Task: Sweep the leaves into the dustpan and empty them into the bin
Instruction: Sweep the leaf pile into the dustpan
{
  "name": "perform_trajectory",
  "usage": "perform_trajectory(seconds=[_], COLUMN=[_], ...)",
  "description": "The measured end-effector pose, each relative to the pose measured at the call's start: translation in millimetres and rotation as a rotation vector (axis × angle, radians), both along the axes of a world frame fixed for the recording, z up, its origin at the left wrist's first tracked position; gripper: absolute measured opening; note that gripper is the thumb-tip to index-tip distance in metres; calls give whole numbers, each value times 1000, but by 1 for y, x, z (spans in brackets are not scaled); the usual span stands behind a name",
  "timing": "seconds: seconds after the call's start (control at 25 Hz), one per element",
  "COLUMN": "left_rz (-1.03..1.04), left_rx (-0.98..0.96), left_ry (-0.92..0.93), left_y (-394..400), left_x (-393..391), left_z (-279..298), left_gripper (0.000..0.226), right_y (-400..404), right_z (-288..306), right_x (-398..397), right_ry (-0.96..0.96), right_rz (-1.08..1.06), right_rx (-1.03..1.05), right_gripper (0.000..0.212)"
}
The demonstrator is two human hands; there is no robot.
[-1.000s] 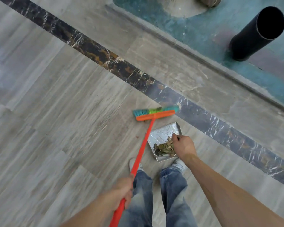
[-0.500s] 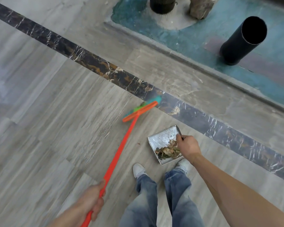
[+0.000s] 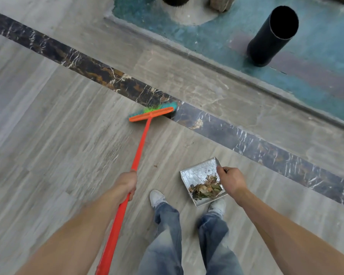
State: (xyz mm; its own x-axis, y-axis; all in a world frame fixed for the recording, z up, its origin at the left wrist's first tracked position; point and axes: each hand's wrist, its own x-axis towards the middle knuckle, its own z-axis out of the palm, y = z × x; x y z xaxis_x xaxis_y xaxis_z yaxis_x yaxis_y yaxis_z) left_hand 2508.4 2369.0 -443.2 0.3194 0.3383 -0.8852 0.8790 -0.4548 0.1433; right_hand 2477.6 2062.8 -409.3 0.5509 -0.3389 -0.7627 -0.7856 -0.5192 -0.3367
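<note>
The left hand (image 3: 126,186) is clenched around the orange handle of the broom (image 3: 141,143), gripping it partway up the shaft. The right hand (image 3: 231,180) is closed on the right edge of the dustpan (image 3: 199,171); the handle itself is hidden under the fingers. Both forearms are bare and extend forward from the bottom of the view.

Below the hands, the person stands in faded blue jeans (image 3: 167,235) and pale shoes (image 3: 157,197). The right shoe sits just beside the near corner of the dustpan.

The dustpan is a flat metal tray, held low over the grey wood-grain floor (image 3: 58,135); whether it touches the floor cannot be told. The leaves (image 3: 206,188), brown and dark green, lie heaped in its near half, against the right hand. The far half of the tray is bare metal.

The broom shaft runs forward and slightly right from the left hand. Its head, an orange bar with teal and green bristles, lies at the near edge of the dark marble strip (image 3: 246,139) that crosses the floor diagonally. The head is well apart from the dustpan.

Beyond the strip lies a band of paler stone, then a raised kerb bordering a worn teal surface (image 3: 326,56). On that surface stands the bin (image 3: 272,38), a black open-topped cylinder, well apart from the dustpan.
</note>
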Motion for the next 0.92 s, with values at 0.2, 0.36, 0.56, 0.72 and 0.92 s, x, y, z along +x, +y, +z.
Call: perform_trajectory(seconds=[0.2,0.36,0.56,0.72,0.92], left_rz=[-259,-113,187,293,445], left_rx=[-39,-224,-295,-201,-130], left_ry=[134,379,334,300,119], left_y=[-75,-77,-4,34,36], left_x=[-73,-152,-150,-127,-91], left_z=[-10,46,117,110,76], left_gripper=[48,47,53,50,46], right_y=[-20,-17,-21,-26,-41], right_z=[-14,-18,-6,-1,8], right_x=[5,7,3,-10,-25], right_ry=[-4,-9,-43,-19,17], right_rz=[20,51,40,70,279], right_rx=[-13,9,22,-29,-39], right_gripper=[49,41,37,48,43])
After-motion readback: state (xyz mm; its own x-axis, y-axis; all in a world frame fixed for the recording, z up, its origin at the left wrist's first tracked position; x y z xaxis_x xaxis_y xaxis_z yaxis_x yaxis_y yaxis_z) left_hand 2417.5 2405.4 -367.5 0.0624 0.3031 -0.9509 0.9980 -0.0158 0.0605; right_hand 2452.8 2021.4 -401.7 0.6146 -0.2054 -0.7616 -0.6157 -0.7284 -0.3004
